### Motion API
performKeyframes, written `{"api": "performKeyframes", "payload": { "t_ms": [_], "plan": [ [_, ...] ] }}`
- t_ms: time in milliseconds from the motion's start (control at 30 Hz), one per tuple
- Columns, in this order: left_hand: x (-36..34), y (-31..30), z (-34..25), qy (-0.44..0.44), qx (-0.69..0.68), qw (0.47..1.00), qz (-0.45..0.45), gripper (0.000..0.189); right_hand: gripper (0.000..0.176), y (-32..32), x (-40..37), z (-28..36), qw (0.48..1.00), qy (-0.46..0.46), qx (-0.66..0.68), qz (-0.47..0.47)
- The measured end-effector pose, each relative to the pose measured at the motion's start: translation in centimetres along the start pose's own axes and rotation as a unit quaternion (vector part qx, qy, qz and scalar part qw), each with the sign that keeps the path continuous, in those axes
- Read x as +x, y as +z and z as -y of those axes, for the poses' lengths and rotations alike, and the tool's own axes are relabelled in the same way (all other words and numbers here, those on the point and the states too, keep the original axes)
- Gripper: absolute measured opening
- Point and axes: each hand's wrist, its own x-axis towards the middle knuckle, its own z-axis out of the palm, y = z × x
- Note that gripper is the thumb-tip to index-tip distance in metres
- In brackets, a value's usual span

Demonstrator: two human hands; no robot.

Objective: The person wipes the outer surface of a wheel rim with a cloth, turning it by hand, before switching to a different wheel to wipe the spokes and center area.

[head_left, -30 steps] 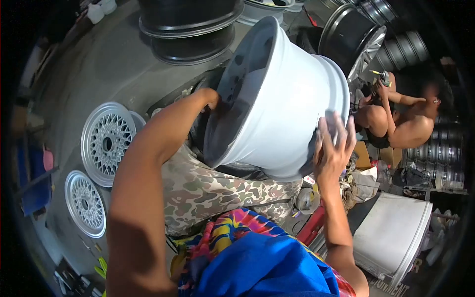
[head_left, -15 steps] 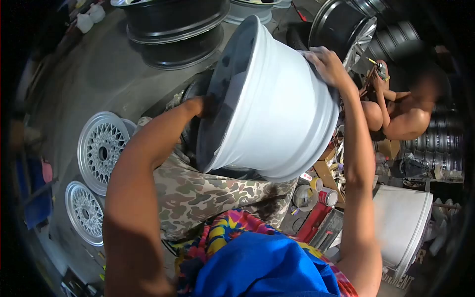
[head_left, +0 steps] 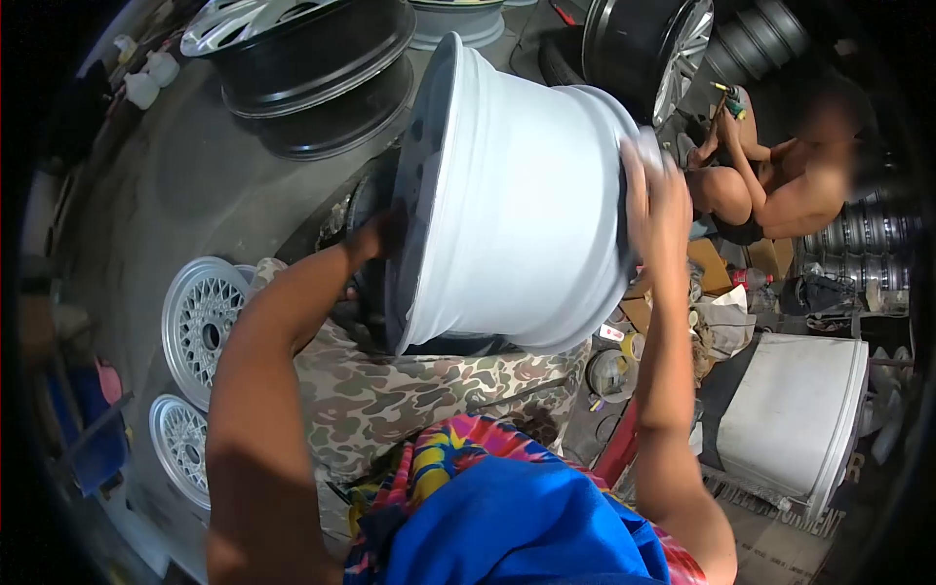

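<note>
A large pale-grey wheel rim [head_left: 531, 195] lies tilted on its side above camouflage cloth [head_left: 390, 390], its barrel facing up. My left hand [head_left: 378, 237] reaches into the shadowed spoke face at the rim's left side and grips there, its fingertips hidden. At the barrel's far right edge is my right hand [head_left: 658, 200], against the lip. Its fingers are blurred by motion and look whitened. A pale patch shows near them, too smeared to name. Under the rim, part of a dark tyre [head_left: 366, 210] shows.
Silver mesh wheels [head_left: 205, 327] lie on the floor at left. Stacked dark rims [head_left: 312, 78] stand ahead. A seated person [head_left: 780, 185] at right holds a small tool. A white bucket-like drum [head_left: 795, 414], cardboard [head_left: 712, 263] and tape rolls crowd my right side.
My right hand has moved down along the rim's right lip and blurred. The rim has shifted left in view and sits more level. My left hand keeps its place at the spoke face.
</note>
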Motion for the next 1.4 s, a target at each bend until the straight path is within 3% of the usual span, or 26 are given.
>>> {"api": "performKeyframes", "payload": {
  "t_ms": [33, 100, 167, 267, 333, 400, 433, 500, 533, 633, 667, 733, 1000, 1067, 1133, 1200, 1300, 1400],
  "plan": [
    [0.0, 0.0, 0.0, 0.002, 0.0, 1.0, -0.004, 0.046, 0.048, 1.9, 4.2, -1.9, 0.999, 0.001, -0.03, 0.037],
    [0.1, 0.1, -0.3, 0.005, 0.0, 1.0, -0.009, 0.047, 0.05, 6.1, 13.2, -4.7, 0.978, 0.066, -0.023, 0.198],
    [0.2, 0.1, -0.4, 0.006, -0.001, 1.0, -0.013, 0.048, 0.055, 9.8, 17.9, -6.2, 0.974, -0.01, 0.003, 0.227],
    [0.3, 0.2, -0.5, 0.009, 0.0, 1.0, -0.018, 0.049, 0.056, 11.2, 18.7, -7.3, 0.972, -0.01, 0.002, 0.237],
    [0.5, 0.3, -0.5, 0.013, 0.004, 1.0, -0.02, 0.05, 0.051, 6.9, 13.8, -5.3, 0.982, 0.025, 0.004, 0.188],
    [0.5, 0.4, -0.4, 0.015, 0.005, 1.0, -0.021, 0.051, 0.051, 2.2, 5.2, -2.1, 0.993, 0.038, 0.088, 0.063],
    [0.6, 0.4, -0.4, 0.017, 0.006, 1.0, -0.023, 0.051, 0.041, -0.2, 0.6, 0.8, 0.991, 0.07, 0.113, 0.035],
    [0.6, 0.5, -0.7, 0.019, 0.008, 0.999, -0.027, 0.052, 0.035, 0.0, -8.3, 2.8, 0.98, 0.102, 0.164, -0.046],
    [0.6, 0.6, -0.8, 0.02, 0.008, 0.999, -0.029, 0.053, 0.036, 2.2, -12.5, 2.8, 0.977, 0.059, 0.157, -0.133],
    [0.3, 0.4, -0.8, 0.024, 0.009, 0.999, -0.035, 0.054, 0.038, 6.1, -21.2, 3.0, 0.985, 0.009, 0.053, -0.163],
    [0.1, 0.5, -0.7, 0.026, 0.009, 0.999, -0.036, 0.054, 0.041, 6.9, -22.3, 3.6, 0.97, 0.101, 0.172, -0.136],
    [0.0, 0.4, -0.6, 0.026, 0.009, 0.999, -0.042, 0.055, 0.044, 7.2, -22.1, 4.0, 0.932, 0.183, 0.292, -0.111],
    [-0.5, -0.4, 0.1, 0.03, -0.02, 0.999, -0.006, 0.059, 0.041, 4.0, -12.2, 2.6, 0.941, 0.166, 0.268, -0.125],
    [-2.0, -2.5, -1.4, -0.009, -0.052, 0.998, 0.046, 0.091, 0.041, 4.1, -8.8, 0.3, 0.95, 0.154, 0.244, -0.117],
    [-1.6, -2.8, -1.2, -0.02, -0.035, 0.995, 0.086, 0.09, 0.043, 4.5, -5.5, -2.8, 0.956, 0.164, 0.232, -0.07],
    [-4.1, -4.9, -3.2, -0.01, -0.061, 0.997, 0.036, 0.079, 0.044, 6.2, -2.8, -5.5, 0.948, 0.191, 0.249, -0.045],
    [-4.7, -5.9, -3.1, -0.009, -0.096, 0.994, 0.058, 0.059, 0.043, 7.0, -1.1, -5.3, 0.943, 0.201, 0.263, -0.036],
    [-4.4, -5.7, -2.7, -0.041, -0.089, 0.99, 0.104, 0.064, 0.043, 6.2, -3.6, -3.1, 0.96, 0.175, 0.211, -0.051]
  ]
}}
